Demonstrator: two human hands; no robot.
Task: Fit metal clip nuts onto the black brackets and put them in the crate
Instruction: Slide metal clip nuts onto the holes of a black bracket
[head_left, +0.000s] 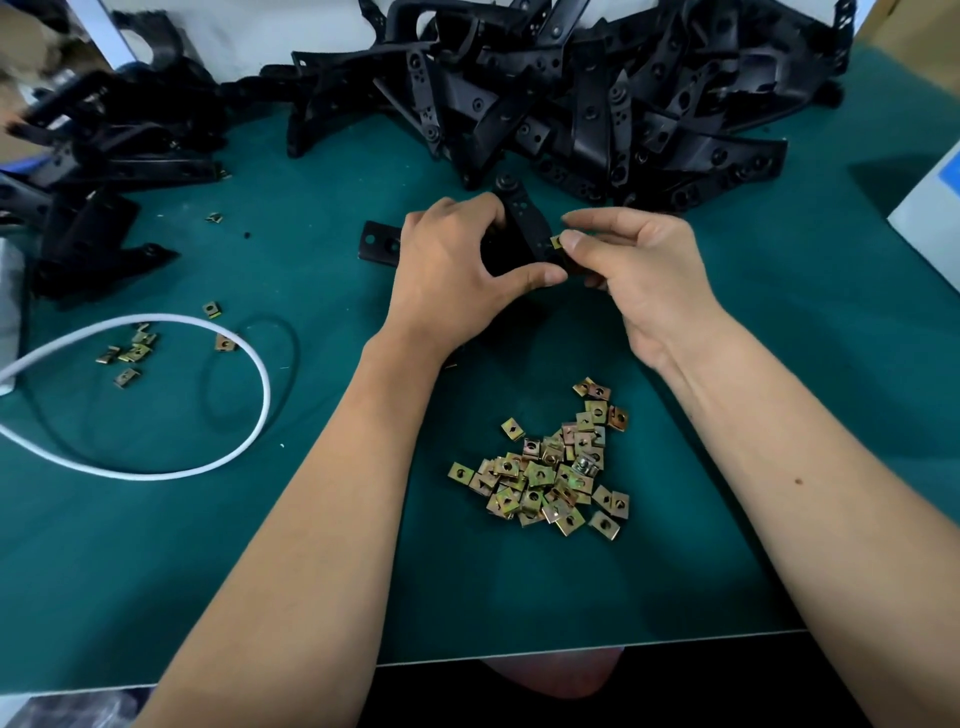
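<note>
Head view: the left hand (447, 270) curls round a black bracket (524, 228), holding it steady and tilted so its edge faces the right hand (639, 275), whose thumb and forefinger pinch a clip nut (557, 242) against that edge, apparently to slide it on. Loose nuts (550, 467) lie below both wrists for reach; no crate shows.

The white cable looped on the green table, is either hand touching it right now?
No: the white cable lies at the table's left side, while the left hand and right hand both hold a black bracket.
</note>
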